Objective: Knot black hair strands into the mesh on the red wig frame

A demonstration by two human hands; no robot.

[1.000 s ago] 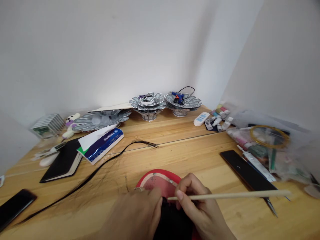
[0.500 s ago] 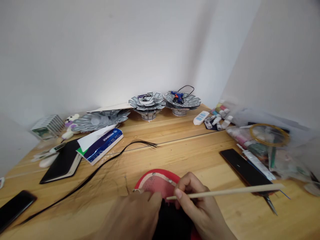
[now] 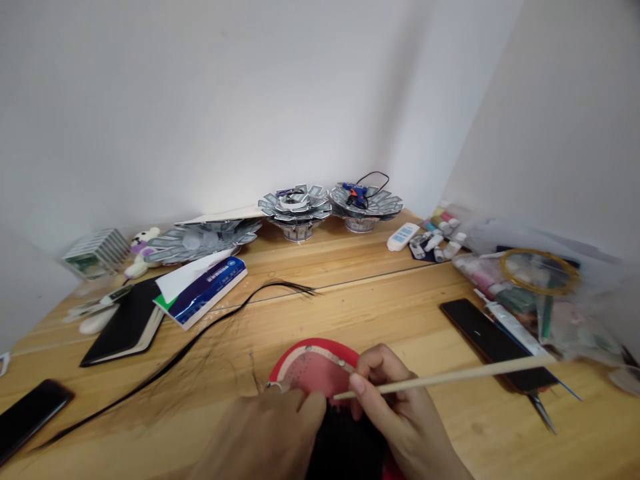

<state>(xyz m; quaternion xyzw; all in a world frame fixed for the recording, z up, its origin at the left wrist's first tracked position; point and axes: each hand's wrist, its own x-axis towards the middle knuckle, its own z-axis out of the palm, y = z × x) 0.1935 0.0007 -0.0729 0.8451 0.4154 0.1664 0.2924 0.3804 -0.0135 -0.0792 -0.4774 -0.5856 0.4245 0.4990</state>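
Note:
A rounded red form (image 3: 345, 347) stands at the near edge, with fine mesh (image 3: 320, 375) stretched over it. A pale band with small round metal pins (image 3: 341, 363) edges the mesh, and black hair (image 3: 345, 443) covers the near part. In my right hand (image 3: 395, 400) a thin, pale wooden stick (image 3: 465, 379) is pinched like a pen. Its narrow tip rests at or just above the line between mesh and hair. Against the mesh's left side, my left hand (image 3: 273, 427) is closed, thumb and index finger together; what they pinch is hidden.
A long lock of black hair (image 3: 200, 328) lies across the wooden table. Left are a phone (image 3: 37, 417), a black notebook (image 3: 123, 327) and a blue packet (image 3: 210, 290). A dark phone (image 3: 493, 343) and tweezers (image 3: 543, 410) lie right. Behind, a glue gun (image 3: 356, 193) sits on a paper bowl (image 3: 383, 207).
The stick's far end has swung slightly up and toward the left, while its tip stays at the same spot. My left hand has shifted a little and looks less blurred.

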